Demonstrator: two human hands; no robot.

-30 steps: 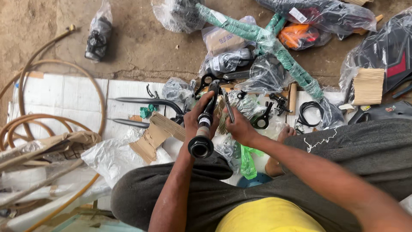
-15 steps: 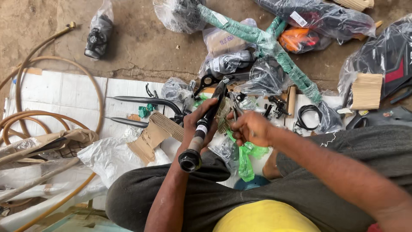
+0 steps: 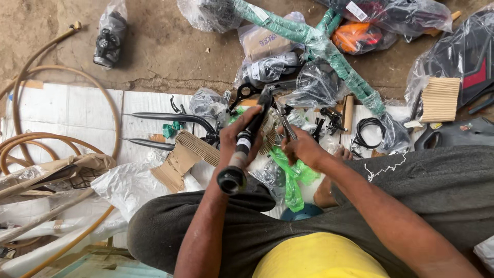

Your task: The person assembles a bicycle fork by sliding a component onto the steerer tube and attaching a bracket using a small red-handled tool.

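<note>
A tan rubber hose curls on white sheets. A green wrapped bicycle frame lies near torn brown cardboard and an orange bagged part.

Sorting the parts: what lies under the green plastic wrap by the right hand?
The green plastic wrap drapes over clear bags and white sheeting; anything beneath stays hidden.

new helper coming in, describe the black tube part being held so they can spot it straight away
Start at the white sheet spread on the dirt floor. Above its right edge, the left hand grips a black tube slanting toward the camera. Unlike the plastic-wrapped parts nearby, it is bare, ending in a round open collar.
</note>
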